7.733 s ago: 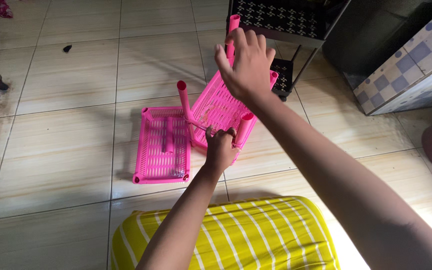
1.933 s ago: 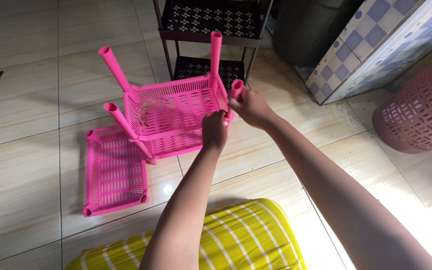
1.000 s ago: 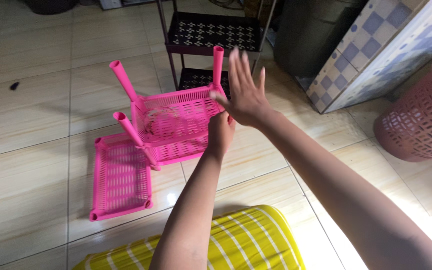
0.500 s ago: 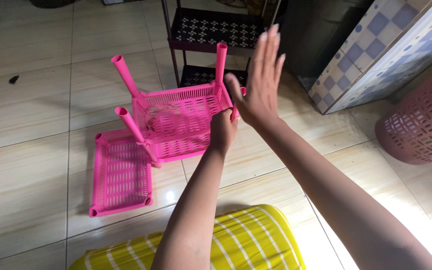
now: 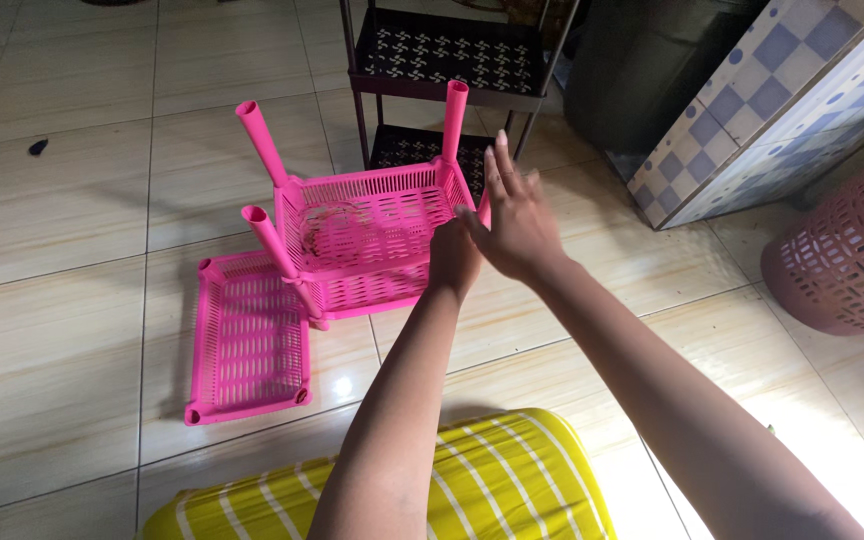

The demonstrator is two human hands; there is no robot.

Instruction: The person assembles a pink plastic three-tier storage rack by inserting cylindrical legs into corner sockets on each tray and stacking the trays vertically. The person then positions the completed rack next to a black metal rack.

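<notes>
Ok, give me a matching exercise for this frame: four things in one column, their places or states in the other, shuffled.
Things:
1. pink tray with legs
2. flat pink tray
3. dark shelf rack
4. brownish basket

Places or states:
A. lying flat on the floor tiles
B. at the right edge of the view
C. tilted, gripped at a corner by the left hand
D. standing behind the pink trays

Pairs: 1-C, 2-A, 3-D, 4-B

Left hand (image 5: 452, 255) clenched in grip, right hand (image 5: 514, 215) flat, fingers spread.
</notes>
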